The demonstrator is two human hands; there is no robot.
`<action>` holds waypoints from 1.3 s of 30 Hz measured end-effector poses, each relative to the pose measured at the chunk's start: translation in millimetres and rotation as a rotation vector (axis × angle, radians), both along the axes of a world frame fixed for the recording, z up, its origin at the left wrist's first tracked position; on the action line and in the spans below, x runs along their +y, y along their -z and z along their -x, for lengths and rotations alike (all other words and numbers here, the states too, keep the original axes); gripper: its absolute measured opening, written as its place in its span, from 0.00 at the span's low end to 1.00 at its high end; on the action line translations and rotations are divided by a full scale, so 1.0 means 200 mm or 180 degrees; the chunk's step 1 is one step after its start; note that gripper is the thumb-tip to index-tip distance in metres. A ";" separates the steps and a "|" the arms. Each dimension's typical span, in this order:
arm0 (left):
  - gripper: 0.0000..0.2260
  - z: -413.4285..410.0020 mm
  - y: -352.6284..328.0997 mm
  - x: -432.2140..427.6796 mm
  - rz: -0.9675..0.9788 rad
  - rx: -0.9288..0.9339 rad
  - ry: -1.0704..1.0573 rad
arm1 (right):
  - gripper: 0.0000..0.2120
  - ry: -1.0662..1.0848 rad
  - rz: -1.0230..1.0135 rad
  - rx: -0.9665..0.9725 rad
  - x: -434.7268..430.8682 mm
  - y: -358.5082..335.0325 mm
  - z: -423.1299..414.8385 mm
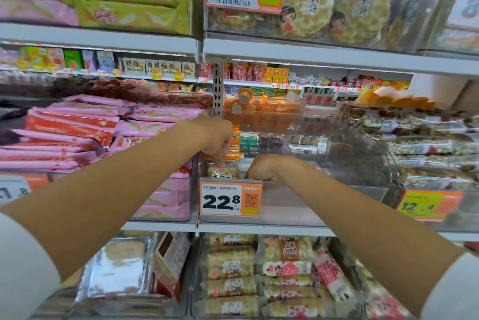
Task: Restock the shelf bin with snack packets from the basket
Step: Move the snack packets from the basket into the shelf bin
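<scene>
I'm touching a clear, round-labelled snack packet (222,174) with my left hand (217,138); grip unclear. My right hand (261,168) is dipping into the transparent plastic bin (298,203), fingers hidden.

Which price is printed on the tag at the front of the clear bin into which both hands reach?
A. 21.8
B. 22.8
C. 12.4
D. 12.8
B: the orange and white price tag on the front wall of the clear bin reads 22.8, and it sits directly below the left hand and the right hand.
</scene>
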State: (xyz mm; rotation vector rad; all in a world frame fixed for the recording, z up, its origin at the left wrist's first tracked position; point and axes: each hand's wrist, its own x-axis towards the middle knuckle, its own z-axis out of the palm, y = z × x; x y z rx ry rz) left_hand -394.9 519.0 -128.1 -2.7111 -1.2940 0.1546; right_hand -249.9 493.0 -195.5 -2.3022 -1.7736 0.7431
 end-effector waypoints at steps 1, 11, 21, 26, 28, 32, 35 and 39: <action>0.16 0.00 -0.01 -0.01 0.0015 -0.0034 0.0001 | 0.21 0.0045 -0.0036 -0.0059 -0.01 -0.01 0.00; 0.06 -0.06 -0.06 -0.21 0.0066 -0.1866 0.0227 | 0.09 0.0485 -0.2804 0.0967 -0.26 -0.14 -0.10; 0.06 -0.54 0.22 -0.87 0.1629 -0.3057 0.0686 | 0.01 0.0647 -0.3136 0.0988 -1.08 0.14 -0.38; 0.07 -0.77 0.60 -1.18 0.2369 -0.2949 0.0477 | 0.02 0.1165 -0.2714 0.1086 -1.47 0.47 -0.56; 0.09 -0.86 0.78 -1.28 0.2567 -0.2806 0.0417 | 0.03 0.1316 -0.2491 0.1202 -1.61 0.64 -0.62; 0.03 -0.98 1.14 -1.47 0.3125 -0.2502 0.0143 | 0.04 0.1659 -0.2058 0.1111 -1.83 1.01 -0.73; 0.04 -1.03 1.39 -1.56 0.3514 -0.2192 -0.0029 | 0.02 0.1889 -0.1788 0.1079 -1.96 1.26 -0.76; 0.11 -1.03 1.65 -1.62 0.3785 -0.1945 -0.0116 | 0.02 0.2146 -0.1385 0.1132 -2.07 1.54 -0.78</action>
